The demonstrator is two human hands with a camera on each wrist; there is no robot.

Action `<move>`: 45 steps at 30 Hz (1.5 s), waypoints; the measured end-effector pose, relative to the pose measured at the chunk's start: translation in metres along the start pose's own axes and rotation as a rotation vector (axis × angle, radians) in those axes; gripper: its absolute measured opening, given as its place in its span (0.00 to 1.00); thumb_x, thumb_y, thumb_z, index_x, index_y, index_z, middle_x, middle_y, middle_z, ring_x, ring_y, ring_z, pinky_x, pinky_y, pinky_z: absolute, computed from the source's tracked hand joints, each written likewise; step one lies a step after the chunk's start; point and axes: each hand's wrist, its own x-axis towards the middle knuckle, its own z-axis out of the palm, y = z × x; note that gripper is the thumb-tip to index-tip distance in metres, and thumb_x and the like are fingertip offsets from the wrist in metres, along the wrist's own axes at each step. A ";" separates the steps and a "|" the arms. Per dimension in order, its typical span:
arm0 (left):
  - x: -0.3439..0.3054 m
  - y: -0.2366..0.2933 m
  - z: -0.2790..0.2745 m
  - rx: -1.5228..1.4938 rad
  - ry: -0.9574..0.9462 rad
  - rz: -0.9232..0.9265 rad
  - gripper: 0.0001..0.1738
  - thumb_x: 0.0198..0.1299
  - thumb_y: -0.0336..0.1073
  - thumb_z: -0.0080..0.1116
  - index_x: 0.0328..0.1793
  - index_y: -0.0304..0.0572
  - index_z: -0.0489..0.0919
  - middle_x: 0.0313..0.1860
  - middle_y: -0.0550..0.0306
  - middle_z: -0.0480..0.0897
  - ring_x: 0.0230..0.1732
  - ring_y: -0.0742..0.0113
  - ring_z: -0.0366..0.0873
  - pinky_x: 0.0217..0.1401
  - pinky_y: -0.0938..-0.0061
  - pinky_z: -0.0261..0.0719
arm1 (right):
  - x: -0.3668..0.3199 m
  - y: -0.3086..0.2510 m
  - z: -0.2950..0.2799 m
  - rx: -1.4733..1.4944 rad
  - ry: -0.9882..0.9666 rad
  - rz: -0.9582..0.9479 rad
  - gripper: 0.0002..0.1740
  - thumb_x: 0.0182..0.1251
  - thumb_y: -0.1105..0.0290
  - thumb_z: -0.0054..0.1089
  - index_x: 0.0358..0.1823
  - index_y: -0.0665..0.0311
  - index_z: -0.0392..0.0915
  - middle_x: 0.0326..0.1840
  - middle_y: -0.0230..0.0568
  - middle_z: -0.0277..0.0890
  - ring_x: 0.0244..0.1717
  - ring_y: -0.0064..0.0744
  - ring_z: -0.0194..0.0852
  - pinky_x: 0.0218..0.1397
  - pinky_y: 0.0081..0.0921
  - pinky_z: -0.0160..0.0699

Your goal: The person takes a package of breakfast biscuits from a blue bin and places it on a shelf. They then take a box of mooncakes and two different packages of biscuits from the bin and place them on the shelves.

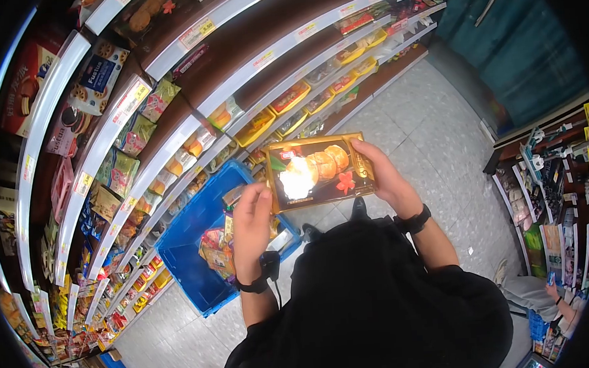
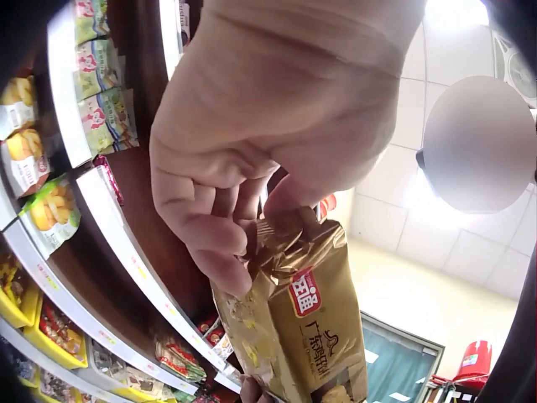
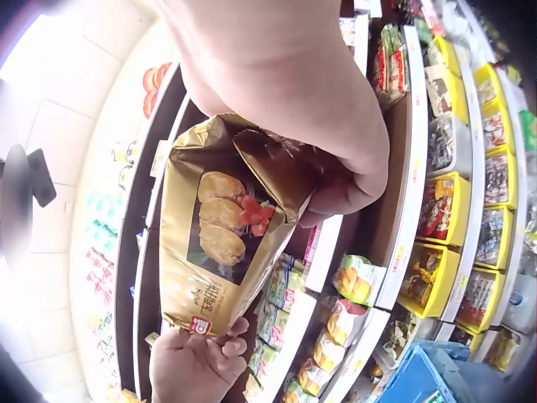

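Both hands are holding the gold snack packet (image 1: pixel 317 172) up in the air. The left hand (image 1: pixel 251 224) is pinching one end, and the right hand (image 1: pixel 388 178) is gripping the other. The packet is not lying in the blue crate (image 1: pixel 177 253) or on the shelves (image 1: pixel 245 38) yet. More snacks are sitting in the crate below. I think nothing is blocking the way.

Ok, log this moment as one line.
left hand: grips gold foil pastry packet end | right hand: grips other end | blue plastic crate: below
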 end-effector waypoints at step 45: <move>0.021 -0.061 0.027 -0.101 -0.109 -0.103 0.06 0.74 0.36 0.51 0.45 0.43 0.73 0.35 0.70 0.73 0.38 0.82 0.67 0.40 0.83 0.66 | -0.030 0.013 -0.052 0.043 0.028 -0.014 0.25 0.73 0.56 0.57 0.57 0.71 0.74 0.51 0.42 0.81 0.48 0.27 0.82 0.52 0.25 0.82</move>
